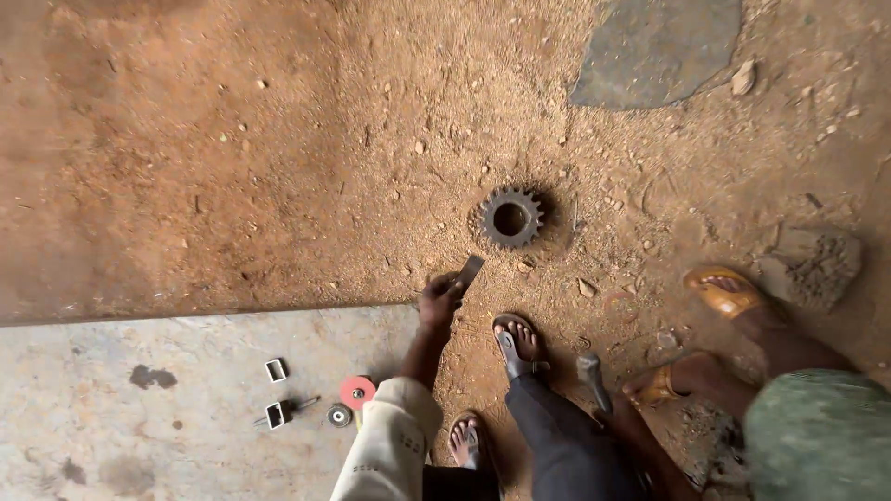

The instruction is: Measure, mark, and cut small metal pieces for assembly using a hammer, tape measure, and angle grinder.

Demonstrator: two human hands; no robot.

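**Holding a flat metal piece over dirt ground**

Looking straight down, we see reddish, gravelly dirt ground with a pale concrete slab at lower left and a grey flat stone at top right.

Our left hand has its grip clenched on a small flat metal piece, held just above the dirt near our sandalled foot. A toothed gear lies flat on the dirt just beyond the piece, apart from it.

On the slab: two short square tube offcuts, a red disc, a small round metal part. A dark tool sticks up by our leg; we can't tell what kind.

Another person's feet in tan sandals stand at right, body cut off by the frame edge. Our right hand is out of view. The sleeve hides part of the slab edge.
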